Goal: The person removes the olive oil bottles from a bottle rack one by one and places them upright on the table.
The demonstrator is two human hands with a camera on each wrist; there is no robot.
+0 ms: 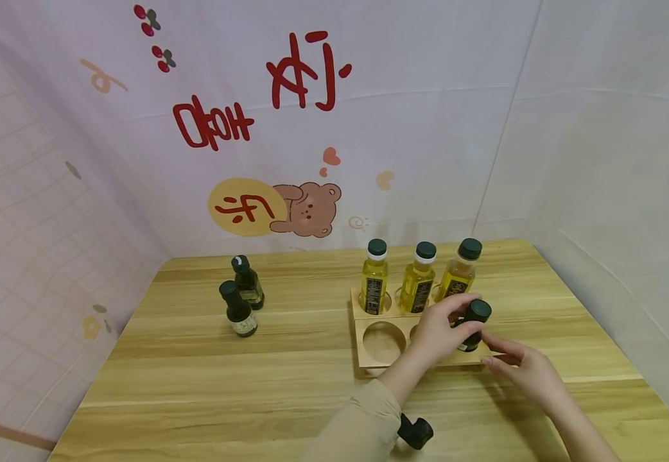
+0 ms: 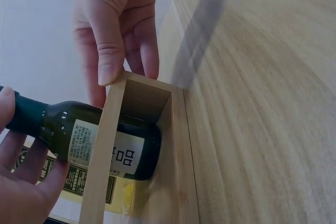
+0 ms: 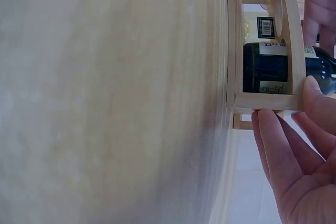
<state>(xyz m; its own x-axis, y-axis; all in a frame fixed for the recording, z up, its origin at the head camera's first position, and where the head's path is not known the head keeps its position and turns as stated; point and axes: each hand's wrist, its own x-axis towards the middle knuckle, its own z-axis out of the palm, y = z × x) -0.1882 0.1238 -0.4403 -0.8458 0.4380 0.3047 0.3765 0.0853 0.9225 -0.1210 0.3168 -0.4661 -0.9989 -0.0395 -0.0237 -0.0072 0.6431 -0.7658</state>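
The left hand [image 1: 440, 330] holds a dark bottle [image 1: 477, 311] round its neck and green cap, thumb and fingers curled. The bottle stands upright in the front right hole of a two-row wooden rack [image 2: 104, 150], its pale label partly behind the upper board; I cannot tell whether its base touches the lower board. The right hand [image 1: 528, 372] is at the rack's front right corner, fingers nearly straight, fingertips touching the wood. The rack sits on the right half of the worktop [image 1: 196, 385], nearer the far edge than the near one. Three yellow bottles [image 1: 417, 287] with green caps stand in its back row. Two more dark bottles [image 1: 243, 321] stand near the worktop's far left corner, one just in front of the other. Beyond the far edge is a white cloth backdrop [image 1: 427, 128] printed with a brown bear [image 1: 318, 210].
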